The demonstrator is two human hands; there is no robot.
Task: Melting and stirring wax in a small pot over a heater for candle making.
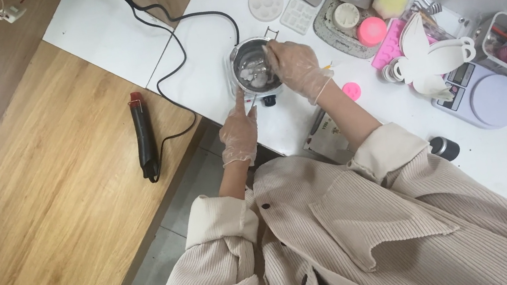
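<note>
White desk (226, 6) carries all items; a wooden desk (43, 214) adjoins it on the left, with a black heat tool (145, 142) lying on the wood, its black cable (179, 46) running up across the white surface. Right side of white desk: lilac kitchen scale (484, 98), white butterfly-shaped mould (432, 59), grey tray (334, 33) of small moulds and pink pieces. Small steel pot (252, 69) sits near the front edge of the white desk, centre of view, on a small heater base; pale lumps visible inside. Both hands gloved in clear plastic. Right hand (296, 69) over the pot's right rim, fingers curled down into the pot, closed around something small; object not discernible. Left hand (238, 131) just below the pot, index finger extended and touching the pot's lower-left side, other fingers loosely curled, holding nothing.
</note>
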